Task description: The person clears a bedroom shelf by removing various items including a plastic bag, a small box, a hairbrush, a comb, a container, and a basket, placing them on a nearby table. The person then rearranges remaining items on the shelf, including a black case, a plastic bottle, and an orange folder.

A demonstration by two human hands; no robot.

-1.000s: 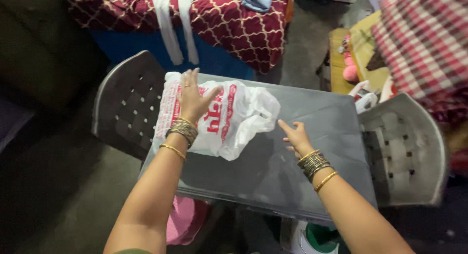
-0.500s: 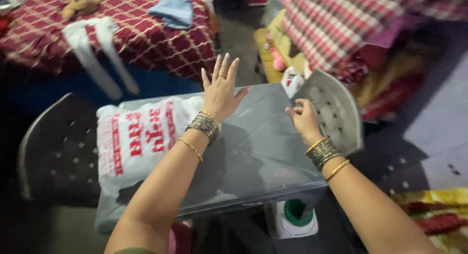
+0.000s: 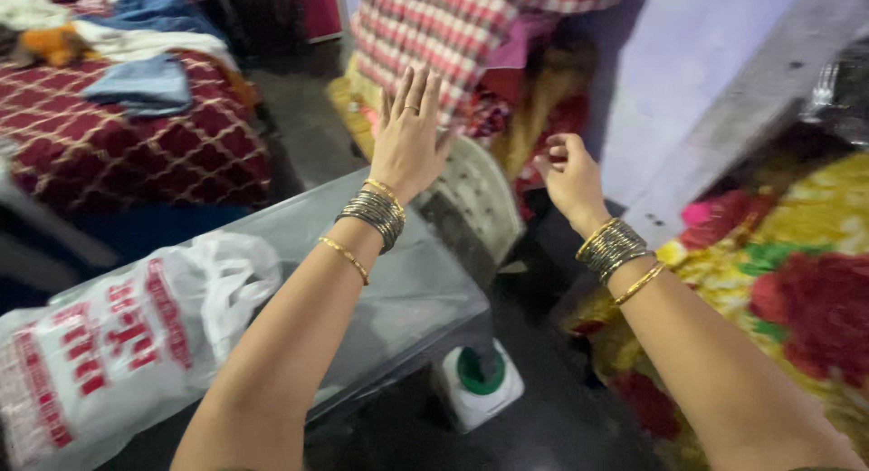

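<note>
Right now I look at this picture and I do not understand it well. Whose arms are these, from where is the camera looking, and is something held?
There is no machine here. The camera sits on a person's head and looks down, so the two bare arms are that person's own. The left hand is raised with fingers spread and holds nothing. The right hand is also lifted, its fingers loosely curled, and I see nothing in it. Both wrists carry bangles. Below the arms is a grey table. A white plastic bag with red print lies on its left part, apart from both hands. Beyond the table stands a grey perforated chair, and a bed with a maroon patterned cover is at upper left.
</note>
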